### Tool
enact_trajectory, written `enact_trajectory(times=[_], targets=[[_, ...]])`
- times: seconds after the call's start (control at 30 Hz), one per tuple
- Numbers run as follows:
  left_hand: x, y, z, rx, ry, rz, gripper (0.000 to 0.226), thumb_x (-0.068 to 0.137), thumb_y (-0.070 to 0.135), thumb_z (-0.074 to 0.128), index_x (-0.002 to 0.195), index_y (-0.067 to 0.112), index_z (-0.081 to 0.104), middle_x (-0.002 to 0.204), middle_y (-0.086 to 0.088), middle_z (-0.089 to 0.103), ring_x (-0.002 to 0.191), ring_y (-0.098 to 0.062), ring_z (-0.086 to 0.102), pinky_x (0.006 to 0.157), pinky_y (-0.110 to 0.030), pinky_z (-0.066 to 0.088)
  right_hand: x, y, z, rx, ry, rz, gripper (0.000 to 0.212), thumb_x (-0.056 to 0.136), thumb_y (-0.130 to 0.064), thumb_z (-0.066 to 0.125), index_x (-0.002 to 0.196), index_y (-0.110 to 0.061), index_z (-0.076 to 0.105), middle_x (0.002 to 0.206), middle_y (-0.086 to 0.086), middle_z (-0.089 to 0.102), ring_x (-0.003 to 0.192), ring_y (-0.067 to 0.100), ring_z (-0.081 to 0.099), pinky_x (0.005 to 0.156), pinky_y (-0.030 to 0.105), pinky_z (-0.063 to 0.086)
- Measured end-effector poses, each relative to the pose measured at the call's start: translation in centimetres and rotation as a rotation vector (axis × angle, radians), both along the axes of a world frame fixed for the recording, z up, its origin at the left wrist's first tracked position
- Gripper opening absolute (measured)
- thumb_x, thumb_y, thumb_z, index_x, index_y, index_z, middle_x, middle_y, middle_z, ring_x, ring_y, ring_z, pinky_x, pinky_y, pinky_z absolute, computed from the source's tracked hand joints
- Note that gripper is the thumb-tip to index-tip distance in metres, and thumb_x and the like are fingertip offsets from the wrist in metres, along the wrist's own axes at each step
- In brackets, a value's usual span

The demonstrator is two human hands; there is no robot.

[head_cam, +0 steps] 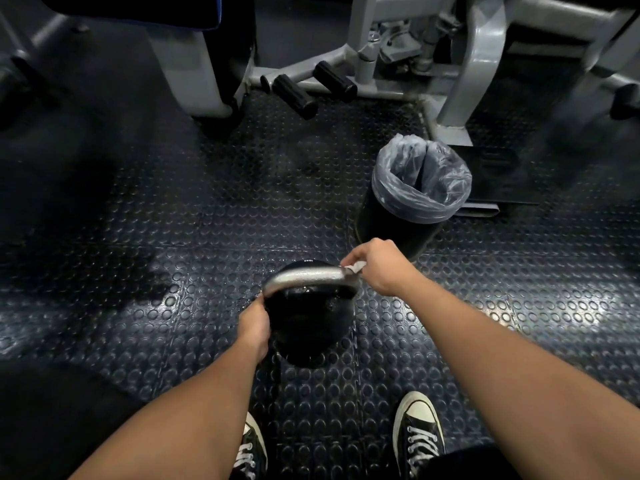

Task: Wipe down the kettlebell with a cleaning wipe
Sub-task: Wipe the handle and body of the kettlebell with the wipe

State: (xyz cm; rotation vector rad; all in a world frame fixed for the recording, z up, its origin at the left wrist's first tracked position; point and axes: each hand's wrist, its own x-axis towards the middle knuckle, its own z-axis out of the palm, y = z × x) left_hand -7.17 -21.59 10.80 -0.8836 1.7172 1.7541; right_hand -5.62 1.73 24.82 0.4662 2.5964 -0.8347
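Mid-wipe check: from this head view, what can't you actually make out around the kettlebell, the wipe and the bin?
- Cleaning wipe: mostly hidden inside the right hand; only a white edge shows on the handle.
- Kettlebell: black body merges with its shadow; the marking on top is too small to read.
- Left hand: fingers hidden behind the kettlebell's side.
- Bin: contents hidden by liner folds.

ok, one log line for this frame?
right hand: wipe on kettlebell handle | left hand: steadies bell | bin: beyond, lined
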Motion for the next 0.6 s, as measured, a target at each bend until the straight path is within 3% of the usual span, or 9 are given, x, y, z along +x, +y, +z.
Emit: enact_trajectory(times=[0.1,0.2,0.3,0.43,0.5,0.6], targets=[[0.1,-0.2,0.2,0.008,-0.01,-0.009,0.032,0.107,0.025,0.044,0.092,0.028,0.073,0.1,-0.008,0.076,0.1,-0.026,0.07,0.099,-0.046,0.056,0.1,-0.3,0.2,0.011,0.036,-0.006,0.03,0.095,-0.001,0.06,0.107,-0.022,0.078,0.116,0.01,0.069,0.059,0.01,0.055,0.041,0.016,0.036],[0.0,-0.3,0.0,0.013,-0.011,-0.01,0.03,0.106,0.029,0.046,0.095,0.024,0.074,0.101,-0.009,0.076,0.1,-0.027,0.07,0.098,-0.047,0.056,1.1,0.0,-0.7,0.036,0.038,-0.089,0.036,0.093,0.004,0.059,0.109,-0.023,0.077,0.114,0.01,0.069,0.06,0.012,0.056,0.041,0.015,0.036],[0.0,-0.1,-0.1,0.015,-0.025,-0.011,0.031,0.106,0.032,0.05,0.097,0.015,0.074,0.094,-0.009,0.074,0.088,-0.025,0.068,0.092,-0.042,0.055,1.8,-0.2,-1.7,0.035,0.023,-0.162,0.039,0.094,0.005,0.055,0.114,-0.021,0.076,0.106,0.008,0.068,0.053,0.013,0.053,0.036,0.016,0.035],[0.0,-0.1,0.0,0.006,-0.018,-0.022,0.03,0.107,0.031,0.049,0.1,0.016,0.073,0.094,-0.01,0.073,0.087,-0.024,0.066,0.093,-0.041,0.053,1.9,-1.2,-1.8,0.027,0.092,-0.223,0.05,0.091,0.01,0.05,0.115,-0.024,0.076,0.114,0.01,0.067,0.052,0.015,0.054,0.039,0.02,0.037],[0.1,-0.1,-0.1,0.017,-0.022,-0.016,0.03,0.107,0.031,0.049,0.101,0.014,0.074,0.095,-0.01,0.074,0.092,-0.024,0.067,0.096,-0.041,0.054,2.7,-1.6,-2.1,0.02,0.134,-0.261,0.049,0.091,0.009,0.051,0.114,-0.025,0.076,0.113,0.008,0.069,0.055,0.013,0.054,0.043,0.019,0.04],[0.1,0.0,-0.3,0.022,-0.029,-0.002,0.031,0.106,0.033,0.051,0.099,0.013,0.074,0.096,-0.009,0.075,0.095,-0.025,0.069,0.098,-0.042,0.055,4.4,-1.7,-3.6,0.027,0.17,-0.346,0.044,0.09,0.004,0.058,0.116,-0.028,0.076,0.11,0.003,0.074,0.072,0.014,0.064,0.062,0.024,0.051]])
